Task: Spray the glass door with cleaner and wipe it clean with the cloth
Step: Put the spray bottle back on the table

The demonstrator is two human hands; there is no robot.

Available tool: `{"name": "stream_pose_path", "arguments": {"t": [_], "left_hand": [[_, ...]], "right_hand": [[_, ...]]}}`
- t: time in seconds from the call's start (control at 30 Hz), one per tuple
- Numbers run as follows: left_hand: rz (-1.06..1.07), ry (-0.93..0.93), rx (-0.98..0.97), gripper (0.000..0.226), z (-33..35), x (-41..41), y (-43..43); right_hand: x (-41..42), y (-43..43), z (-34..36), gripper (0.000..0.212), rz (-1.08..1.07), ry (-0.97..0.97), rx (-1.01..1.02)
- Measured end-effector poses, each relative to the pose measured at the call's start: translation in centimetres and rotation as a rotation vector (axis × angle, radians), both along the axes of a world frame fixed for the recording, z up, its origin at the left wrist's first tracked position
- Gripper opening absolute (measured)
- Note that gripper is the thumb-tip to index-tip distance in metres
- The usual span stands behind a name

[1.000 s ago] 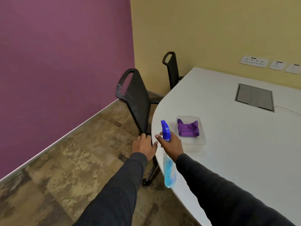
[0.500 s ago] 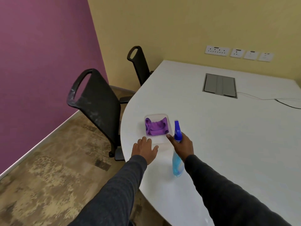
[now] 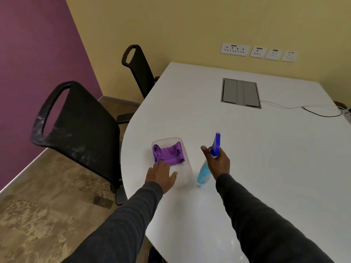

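Two dark sleeves (image 3: 121,224) reach forward over the curved near edge of the white bench (image 3: 266,158). The left hand (image 3: 161,174) lies flat with fingers straight and spread – grip wide, holding nothing – above the near end of a clear plastic tray (image 3: 187,168); its fingertips reach the near edge of the purple cloth (image 3: 169,153), but contact cannot be confirmed. The cloth sits crumpled in the far half of the tray. Just to the right of the tray, the right hand (image 3: 218,164) has its grip closed round the neck of the spray bottle (image 3: 203,174), with the forefinger extended. The bottle is tilted – blue nozzle up and away, the body with blue liquid angled down toward the bench. Left of the bench stands a black chair (image 3: 81,126) on the mottled floor (image 3: 38,205). Further back, a grey cable hatch (image 3: 240,93) is set into the bench, with cables (image 3: 313,112) leading off to the right. A second black chair (image 3: 140,69) stands at the far corner, and white sockets (image 3: 258,52) are mounted on the yellow wall (image 3: 190,21).
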State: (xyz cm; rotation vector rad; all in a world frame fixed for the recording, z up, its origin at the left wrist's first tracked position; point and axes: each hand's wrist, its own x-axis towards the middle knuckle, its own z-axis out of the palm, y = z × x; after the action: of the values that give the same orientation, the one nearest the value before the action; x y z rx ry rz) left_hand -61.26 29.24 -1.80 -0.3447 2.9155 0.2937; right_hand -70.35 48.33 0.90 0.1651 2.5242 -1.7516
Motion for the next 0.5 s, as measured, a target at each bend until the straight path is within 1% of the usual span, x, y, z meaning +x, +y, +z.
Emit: {"name": "stream_pose_path", "arguments": {"t": [0.33, 0.43, 0.5], "left_hand": [[-0.047, -0.068, -0.002, 0.047, -2.5, -3.8, -3.1], [-0.05, -0.094, 0.013, 0.05, -3.1, -5.1, -3.7], [-0.058, -0.1, 0.03, 0.052, -3.3, -5.9, -3.9]], "right_hand": [[-2.8, -1.2, -3.3, 0.039, -0.078, -0.062, 0.0], [-2.9, -1.4, -3.7, 0.037, -0.091, -0.041, 0.028], [-3.0, -1.8, -3.6, 0.039, -0.079, -0.021, 0.07]]}}
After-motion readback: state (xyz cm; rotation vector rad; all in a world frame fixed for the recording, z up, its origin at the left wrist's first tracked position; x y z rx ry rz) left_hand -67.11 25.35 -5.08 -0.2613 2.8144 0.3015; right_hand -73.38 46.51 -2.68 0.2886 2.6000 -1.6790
